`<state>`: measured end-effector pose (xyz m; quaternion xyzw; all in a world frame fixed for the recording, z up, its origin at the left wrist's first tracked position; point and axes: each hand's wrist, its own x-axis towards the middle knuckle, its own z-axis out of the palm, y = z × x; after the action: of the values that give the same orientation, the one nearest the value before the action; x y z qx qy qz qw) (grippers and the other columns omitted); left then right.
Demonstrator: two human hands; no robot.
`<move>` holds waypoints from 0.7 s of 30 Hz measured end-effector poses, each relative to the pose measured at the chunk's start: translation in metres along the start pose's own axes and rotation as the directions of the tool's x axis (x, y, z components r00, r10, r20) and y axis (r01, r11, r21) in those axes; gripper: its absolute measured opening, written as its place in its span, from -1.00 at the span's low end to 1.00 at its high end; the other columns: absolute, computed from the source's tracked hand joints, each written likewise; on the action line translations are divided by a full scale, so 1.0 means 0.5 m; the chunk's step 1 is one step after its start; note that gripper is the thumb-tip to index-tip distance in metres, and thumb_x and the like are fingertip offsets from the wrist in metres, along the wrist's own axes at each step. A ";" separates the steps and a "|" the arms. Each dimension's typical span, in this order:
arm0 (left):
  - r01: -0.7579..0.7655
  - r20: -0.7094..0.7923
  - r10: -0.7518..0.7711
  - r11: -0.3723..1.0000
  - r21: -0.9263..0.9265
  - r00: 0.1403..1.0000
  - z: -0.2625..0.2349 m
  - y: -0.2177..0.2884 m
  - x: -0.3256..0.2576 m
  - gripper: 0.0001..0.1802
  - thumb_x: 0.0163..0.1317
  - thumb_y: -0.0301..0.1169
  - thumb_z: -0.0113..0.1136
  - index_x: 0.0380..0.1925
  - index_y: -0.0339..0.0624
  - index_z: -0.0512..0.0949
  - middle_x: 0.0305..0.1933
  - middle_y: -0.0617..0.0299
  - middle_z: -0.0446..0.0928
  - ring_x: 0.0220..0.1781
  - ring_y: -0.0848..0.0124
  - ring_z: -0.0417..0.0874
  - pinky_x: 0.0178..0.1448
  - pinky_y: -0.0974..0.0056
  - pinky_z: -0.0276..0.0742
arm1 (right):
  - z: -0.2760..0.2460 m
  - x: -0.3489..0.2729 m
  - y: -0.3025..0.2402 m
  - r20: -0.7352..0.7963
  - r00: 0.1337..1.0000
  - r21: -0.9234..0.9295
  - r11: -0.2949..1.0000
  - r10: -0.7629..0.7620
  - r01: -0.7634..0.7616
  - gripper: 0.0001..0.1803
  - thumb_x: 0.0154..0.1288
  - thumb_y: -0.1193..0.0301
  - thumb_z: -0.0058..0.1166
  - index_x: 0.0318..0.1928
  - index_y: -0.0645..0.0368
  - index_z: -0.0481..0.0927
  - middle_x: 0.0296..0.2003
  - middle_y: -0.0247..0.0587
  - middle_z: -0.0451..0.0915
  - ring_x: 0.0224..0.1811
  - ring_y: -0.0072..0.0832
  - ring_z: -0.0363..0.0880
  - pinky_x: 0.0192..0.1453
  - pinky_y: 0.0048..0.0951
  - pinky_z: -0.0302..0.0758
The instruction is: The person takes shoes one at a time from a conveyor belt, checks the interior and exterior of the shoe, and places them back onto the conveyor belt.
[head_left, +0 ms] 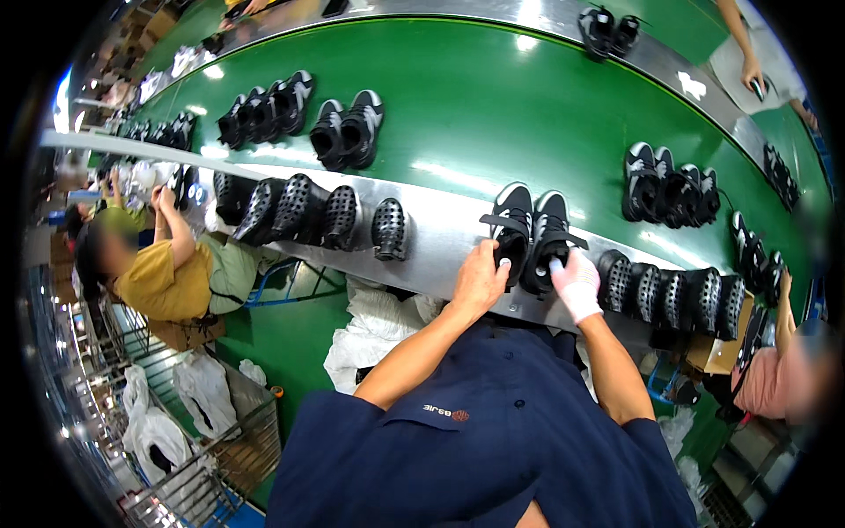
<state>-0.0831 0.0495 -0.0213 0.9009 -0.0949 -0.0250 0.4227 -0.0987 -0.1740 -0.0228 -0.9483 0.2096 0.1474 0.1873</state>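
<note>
A pair of black and grey sneakers stands on the metal ledge in front of me, toes pointing away. My left hand (480, 277), bare, has its thumb and fingers closed on the heel of the left sneaker (514, 209). Over my right hand (577, 283) is a white glove; its thumb reaches into the opening of the right sneaker (552, 216), and its fingers grip that shoe's side. Straps stick out sideways from both shoes. Just left of them stands a black perforated shoe form (389, 229), and a row of similar forms (672, 295) lines the ledge at right.
More sneakers (349, 130) stand in groups on the green conveyor belt (458, 97) beyond the metal ledge (436, 220). Seated at left is a person in a yellow top (163, 277); another in pink (775, 378) is at right. A wire cart (251, 449) stands at lower left.
</note>
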 end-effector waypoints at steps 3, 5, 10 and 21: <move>-0.064 -0.191 0.107 0.974 0.219 0.976 -0.151 -0.059 -0.013 -0.71 0.30 -0.39 0.32 -0.05 -0.30 0.57 -0.04 -0.08 0.58 -0.03 -0.10 0.58 0.11 -0.07 0.53 | -0.100 -0.060 -0.039 0.023 0.999 -0.015 1.000 0.026 -0.025 -0.53 0.32 0.02 0.30 -0.09 0.21 0.67 -0.28 0.12 0.73 -0.15 0.07 0.73 -0.05 -0.01 0.62; 0.059 -0.373 0.135 0.883 0.465 0.918 -0.281 -0.071 0.007 -0.65 0.30 -0.32 0.37 -0.01 -0.30 0.59 -0.01 -0.02 0.58 -0.02 -0.04 0.56 0.14 -0.03 0.52 | -0.109 -0.095 -0.033 -0.150 0.987 0.077 0.995 -0.056 0.068 -0.62 0.37 0.13 0.31 -0.10 0.22 0.66 -0.37 0.04 0.72 -0.29 0.06 0.72 -0.19 -0.05 0.60; 0.320 -0.534 0.113 0.692 0.648 0.838 -0.398 -0.189 0.027 -0.47 0.17 -0.24 0.52 0.07 -0.28 0.62 0.01 0.08 0.59 0.04 0.04 0.55 0.14 0.00 0.51 | -0.094 -0.111 -0.146 -0.121 0.961 0.243 0.931 -0.249 0.272 -0.70 0.37 0.18 0.33 -0.19 0.18 0.68 -0.40 0.04 0.73 -0.36 -0.10 0.75 -0.25 -0.18 0.60; -0.416 -0.109 0.420 0.908 0.052 0.901 -0.309 0.079 0.028 -0.53 0.15 -0.26 0.52 -0.02 -0.28 0.63 -0.07 0.01 0.59 0.05 0.08 0.57 0.12 0.06 0.49 | -0.110 -0.163 -0.296 0.429 0.846 0.888 -0.023 -0.316 -0.459 -0.45 0.48 0.22 0.25 0.33 0.23 0.49 0.12 -0.21 0.65 0.10 -0.45 0.67 0.17 -0.37 0.65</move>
<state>-0.0557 0.1391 0.1084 0.8651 -0.2610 0.1207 0.4109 -0.0912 -0.0444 0.0986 -0.4255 0.2417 0.2133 0.8456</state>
